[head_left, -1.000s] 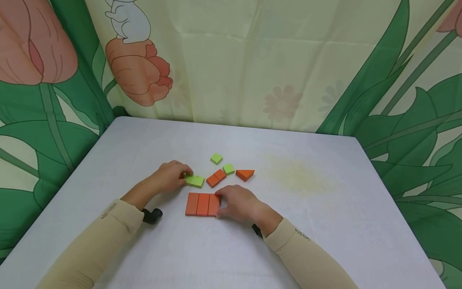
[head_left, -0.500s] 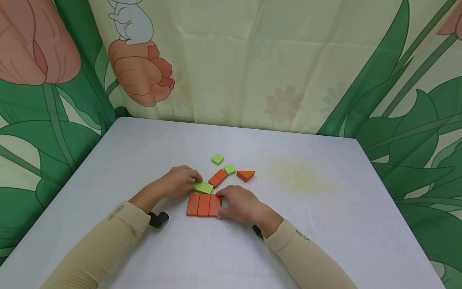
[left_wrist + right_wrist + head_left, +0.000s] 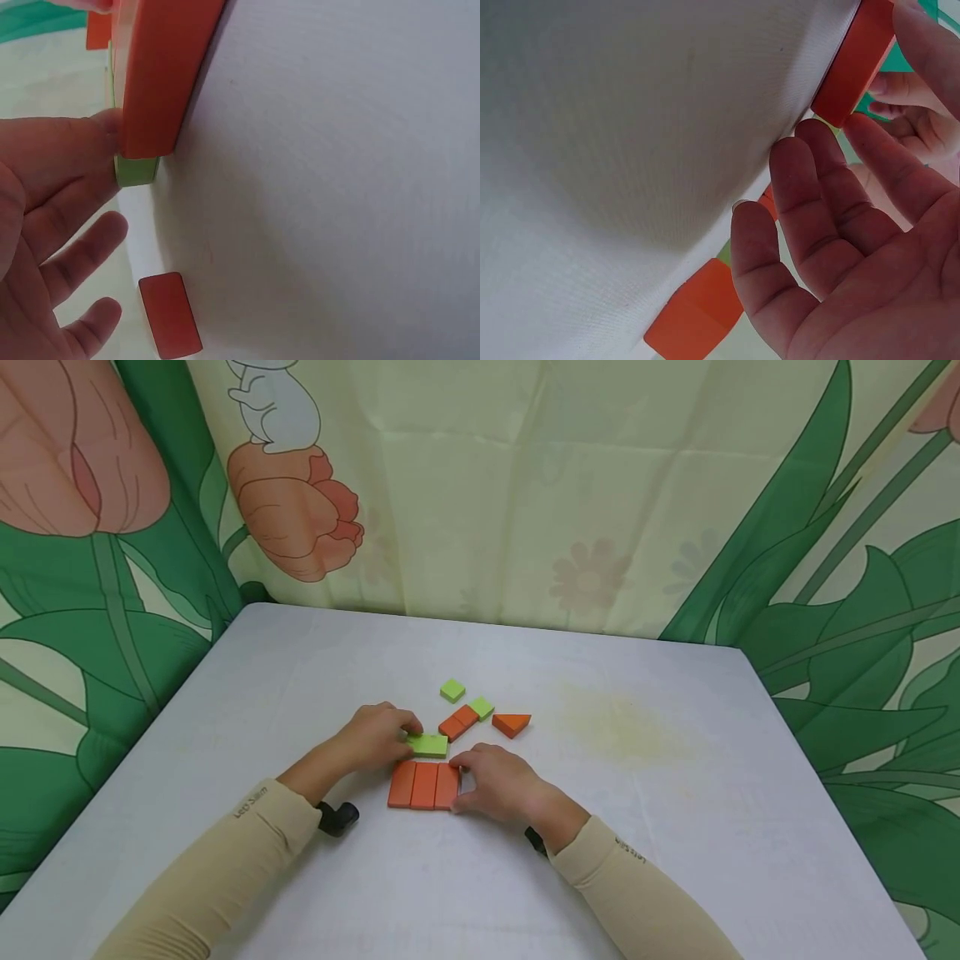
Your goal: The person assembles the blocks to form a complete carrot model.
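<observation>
Three flat orange rectangular blocks (image 3: 423,786) lie side by side in a row on the table. At the right end of the row, my right hand (image 3: 498,783) grips one block between thumb and index finger; its other fingers are spread in the right wrist view. My left hand (image 3: 372,737) pinches the left end of a light green block (image 3: 430,746) just beyond the row. In the left wrist view this green block (image 3: 136,172) shows behind the orange row (image 3: 159,90). Against the green block's far right corner sit two small orange pieces (image 3: 458,722).
Beyond these lie two small green squares (image 3: 452,691) and an orange triangular block (image 3: 512,725). Another red-orange block (image 3: 170,315) shows beyond the left fingers in the left wrist view. The white-covered table (image 3: 637,860) meets a printed curtain (image 3: 480,485) at the back.
My left hand has brought the green block right and nearer to the orange row and straightened it. The small orange pieces and one green square have shifted slightly right. My right hand stays put.
</observation>
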The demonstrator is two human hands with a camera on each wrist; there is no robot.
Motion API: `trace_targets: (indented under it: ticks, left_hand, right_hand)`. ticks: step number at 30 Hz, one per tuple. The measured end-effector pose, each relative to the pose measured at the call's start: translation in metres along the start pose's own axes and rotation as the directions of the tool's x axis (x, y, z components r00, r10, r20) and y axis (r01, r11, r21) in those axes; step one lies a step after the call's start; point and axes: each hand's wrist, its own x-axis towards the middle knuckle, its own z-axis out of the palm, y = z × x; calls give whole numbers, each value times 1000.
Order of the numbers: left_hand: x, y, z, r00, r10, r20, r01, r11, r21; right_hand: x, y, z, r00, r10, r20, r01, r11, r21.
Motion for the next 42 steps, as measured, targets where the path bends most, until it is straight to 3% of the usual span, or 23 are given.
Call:
trace_targets:
  ticks: [5, 11, 20, 31, 42]
  left_hand:
    - [0, -2, 2, 1000, -9, -8, 8, 996, -89]
    - [0, -6, 3, 999, 30, -12, -32, 983, -181]
    - [1, 1, 4, 999, 25, 22, -21, 986, -166]
    - [-5, 0, 4, 996, 84, 10, -81, 984, -158]
    - [-14, 2, 8, 991, 128, -27, -130, 990, -58]
  right_hand:
    - [1, 1, 1, 1000, -11, -4, 11, 1000, -1]
    - [2, 1, 0, 1000, -16, -6, 16, 1000, -7]
    - [2, 0, -1, 1000, -13, -17, 13, 1000, 7]
    - [2, 2, 0, 999, -32, -40, 33, 999, 24]
    - [1, 1, 1, 999, -27, -35, 27, 999, 19]
